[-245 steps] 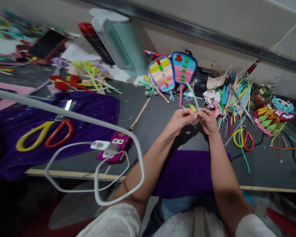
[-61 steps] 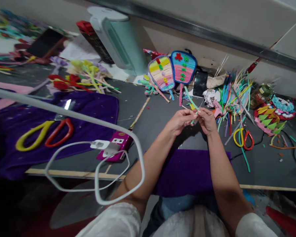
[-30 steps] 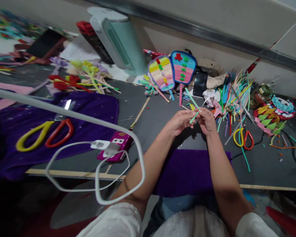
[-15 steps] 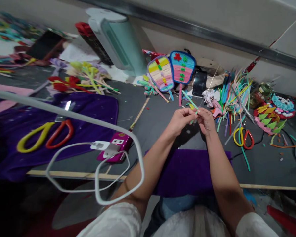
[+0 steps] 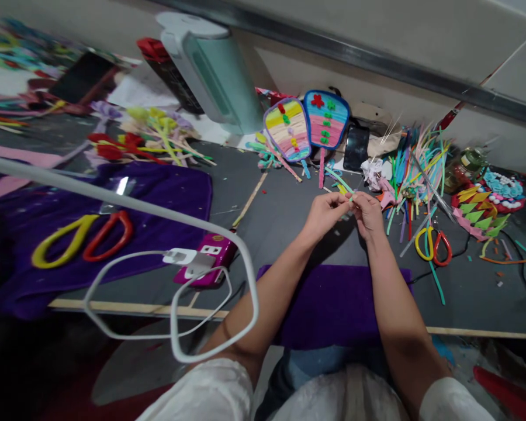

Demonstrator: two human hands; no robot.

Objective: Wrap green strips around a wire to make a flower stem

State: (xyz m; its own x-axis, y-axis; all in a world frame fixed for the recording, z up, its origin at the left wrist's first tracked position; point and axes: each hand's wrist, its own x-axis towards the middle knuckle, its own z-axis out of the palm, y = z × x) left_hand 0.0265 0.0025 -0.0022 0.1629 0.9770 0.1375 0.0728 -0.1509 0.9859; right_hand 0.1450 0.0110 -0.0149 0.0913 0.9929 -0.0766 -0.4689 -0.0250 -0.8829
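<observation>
My left hand (image 5: 324, 215) and my right hand (image 5: 368, 214) meet over the dark table, fingertips pinched together. Between them is a light green pipe cleaner (image 5: 338, 178), its free end sticking out up and to the left. Both hands are closed on it; the fingers hide the part being gripped. Just beyond my fingertips lies a small yellow piece (image 5: 342, 189). Two fan-shaped pipe-cleaner pieces, a yellow and pink one (image 5: 287, 130) and a blue and pink one (image 5: 326, 120), lean at the back. Beneath my forearms lies a purple cloth (image 5: 333, 304).
Right of my hands are a bundle of pipe cleaners (image 5: 416, 169) and yellow-and-red-handled scissors (image 5: 433, 247). On the left, larger scissors (image 5: 85, 240) rest on another purple cloth (image 5: 166, 193). A white cable (image 5: 253, 286) loops in front, near a magenta power strip (image 5: 217, 257).
The free end of the green pipe cleaner has dipped slightly to the right. My fingers have shifted a little, still pinched together. The whole view has moved slightly.
</observation>
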